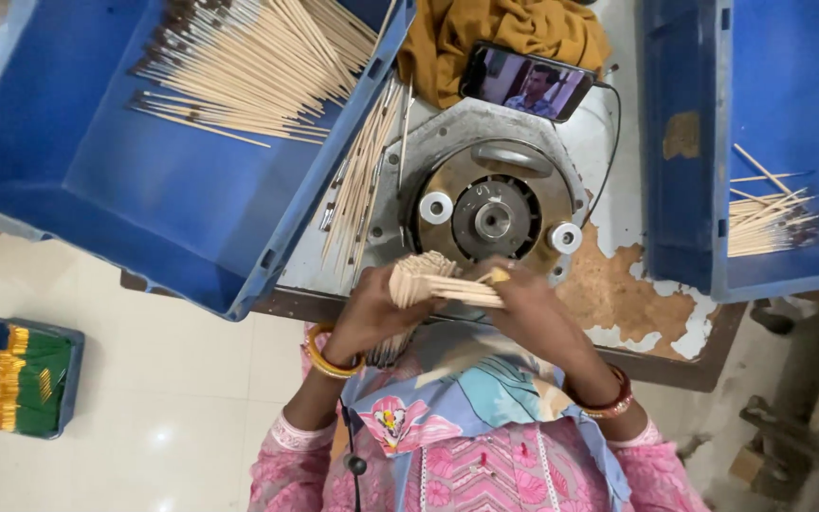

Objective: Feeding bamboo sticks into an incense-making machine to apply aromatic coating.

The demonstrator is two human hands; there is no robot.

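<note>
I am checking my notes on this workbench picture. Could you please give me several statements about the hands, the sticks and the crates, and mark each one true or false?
1. Both hands hold one bundle of thin sticks in front of the round metal machine. True; the left hand and right hand grip it together.
2. The large blue crate on the left is empty. False; sticks lie across its upper part.
3. A phone leans against a mustard cloth. True.
4. The blue crate on the right holds more sticks than the left one. False; it holds only a small pile.
5. A small blue tray stands on the floor. True.
</note>
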